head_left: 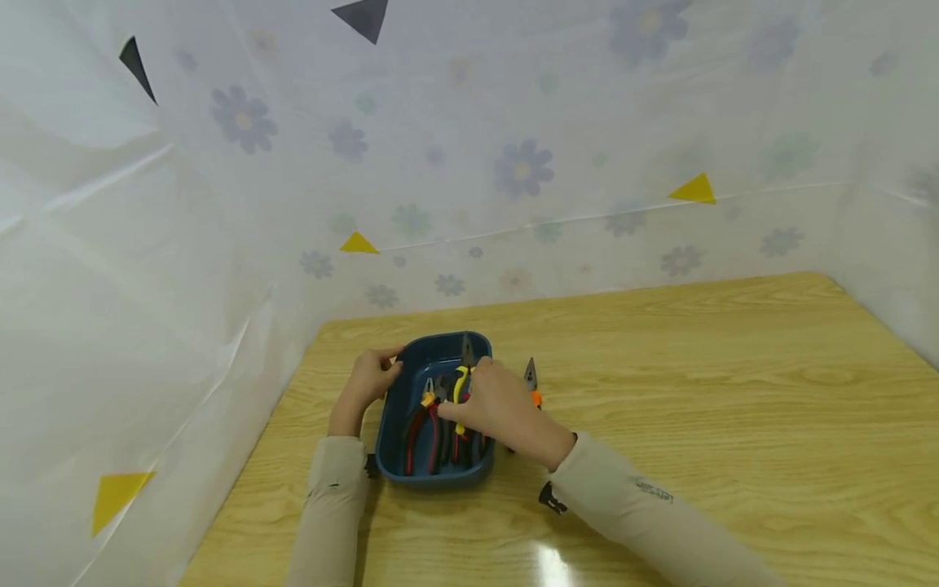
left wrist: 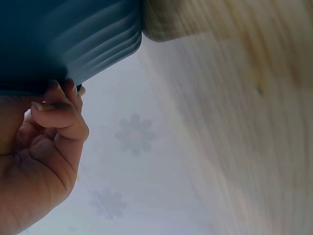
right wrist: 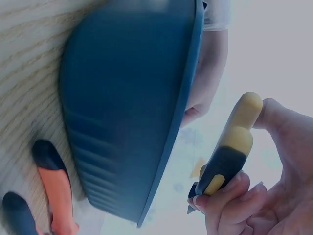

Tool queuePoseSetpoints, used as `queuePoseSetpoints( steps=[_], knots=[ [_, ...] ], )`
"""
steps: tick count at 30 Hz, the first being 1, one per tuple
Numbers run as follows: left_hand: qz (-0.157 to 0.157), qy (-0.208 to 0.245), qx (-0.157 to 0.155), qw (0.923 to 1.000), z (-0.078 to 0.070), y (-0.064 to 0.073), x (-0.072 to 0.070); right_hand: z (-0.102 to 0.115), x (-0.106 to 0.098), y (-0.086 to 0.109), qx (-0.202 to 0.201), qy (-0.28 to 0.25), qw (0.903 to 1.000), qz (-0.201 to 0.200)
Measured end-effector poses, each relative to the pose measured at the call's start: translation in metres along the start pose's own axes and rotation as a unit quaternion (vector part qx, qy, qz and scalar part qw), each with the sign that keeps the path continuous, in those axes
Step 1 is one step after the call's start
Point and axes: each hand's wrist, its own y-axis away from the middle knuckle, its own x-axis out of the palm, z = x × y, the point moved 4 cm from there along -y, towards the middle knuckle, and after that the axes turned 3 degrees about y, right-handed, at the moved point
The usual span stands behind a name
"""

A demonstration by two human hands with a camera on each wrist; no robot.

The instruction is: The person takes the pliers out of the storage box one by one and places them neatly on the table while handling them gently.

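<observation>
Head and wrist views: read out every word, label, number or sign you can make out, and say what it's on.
"Let's", probably: start of the lettering on the right sleeve; the rest is too small to read.
Left sleeve: a dark mark, too small to tell.
Pliers, blue container: no readable text.

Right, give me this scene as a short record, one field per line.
Surface: wood-grain table
Container: blue bin, on the table
Left hand: left hand grips the bin's left rim near its far end
Right hand: right hand holds yellow-and-black pliers above the bin, jaws toward its far end
In the bin: several pliers, including red-handled pliers; exact count unclear, partly hidden
Outside the bin: orange-and-black pliers on the table, to the bin's right
</observation>
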Motion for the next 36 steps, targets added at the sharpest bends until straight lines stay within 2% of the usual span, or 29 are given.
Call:
queuePoseSetpoints(
  steps=[3,10,19,27,36],
  knots=[
    [0.002,0.0,0.001,1.0,0.0,0.0,0.0,-0.005,-0.002,0.003,0.005,0.002,0.9999,-0.011],
    [0.003,0.001,0.006,1.0,0.0,0.0,0.002,-0.016,-0.008,0.009,-0.017,0.002,0.9994,-0.031],
    [0.004,-0.003,0.01,0.9999,-0.001,-0.001,0.002,-0.03,-0.016,0.013,0.006,-0.01,0.9995,-0.028],
    [0.004,-0.005,0.0,1.0,-0.001,-0.001,0.003,-0.044,-0.022,0.015,0.022,-0.002,0.9991,-0.035],
    [0.004,-0.004,-0.003,1.0,-0.002,-0.003,0.004,-0.062,-0.026,0.018,0.034,0.034,0.998,-0.041]
  ],
)
